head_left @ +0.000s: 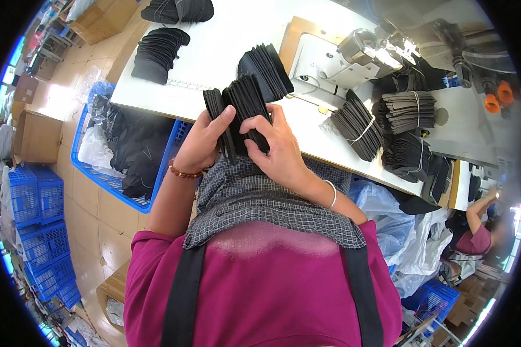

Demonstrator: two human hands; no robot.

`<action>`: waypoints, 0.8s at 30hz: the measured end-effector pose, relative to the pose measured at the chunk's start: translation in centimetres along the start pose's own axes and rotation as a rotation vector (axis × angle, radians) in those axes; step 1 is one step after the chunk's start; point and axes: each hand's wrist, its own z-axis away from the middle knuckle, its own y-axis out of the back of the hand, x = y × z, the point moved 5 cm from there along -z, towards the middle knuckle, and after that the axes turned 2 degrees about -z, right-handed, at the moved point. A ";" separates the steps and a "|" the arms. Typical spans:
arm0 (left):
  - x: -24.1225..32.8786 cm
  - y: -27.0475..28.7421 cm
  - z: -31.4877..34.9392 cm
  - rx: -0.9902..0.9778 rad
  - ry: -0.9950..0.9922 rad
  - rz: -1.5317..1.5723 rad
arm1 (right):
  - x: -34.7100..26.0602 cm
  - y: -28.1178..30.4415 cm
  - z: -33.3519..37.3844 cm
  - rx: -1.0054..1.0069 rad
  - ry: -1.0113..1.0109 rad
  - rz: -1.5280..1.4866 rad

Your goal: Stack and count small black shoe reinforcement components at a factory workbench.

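Note:
Over my lap, at the front edge of the white table [214, 49], I hold a stack of black fabric pieces [246, 95]. My left hand [205, 136] grips its left part, thumb lying across the pieces, which part there from the thicker rest. My right hand [281, 144] is closed around the right part, fingers bent over the front. Just behind it, another stack of black pieces [269, 66] leans on the table. The sewing machine [353, 55] stands at the back right. The undersides of both grips are hidden.
Tied bundles of dark pieces [359, 127] lie right of my hands. More black stacks [159, 53] sit at the table's far left. A blue basket [75, 141] with black fabric stands left of my legs. Plastic bags [425, 246] hang at right; another person [474, 237] sits beyond.

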 end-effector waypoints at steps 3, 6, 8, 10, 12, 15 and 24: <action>-0.1 -0.2 0.0 0.020 -0.022 -0.026 | 0.0 -0.2 0.1 0.003 0.131 0.073; -0.3 -0.2 -0.1 0.034 -0.047 -0.052 | -0.2 -0.2 0.2 -0.007 0.142 0.035; -0.4 -0.2 -0.1 0.038 -0.046 -0.063 | -0.6 0.1 0.3 -0.015 0.138 0.087; -0.4 -0.2 0.0 0.034 -0.071 -0.080 | -0.6 0.1 0.3 -0.032 0.121 0.069; -0.1 -0.4 0.1 0.026 -0.056 -0.068 | -0.5 0.1 0.3 -0.049 0.105 0.052; 0.1 -0.2 0.1 0.007 -0.024 -0.036 | -0.3 0.1 0.3 -0.057 0.095 0.013; -0.2 0.2 -0.1 0.005 -0.005 0.011 | 0.0 -0.4 0.4 -0.027 0.115 0.000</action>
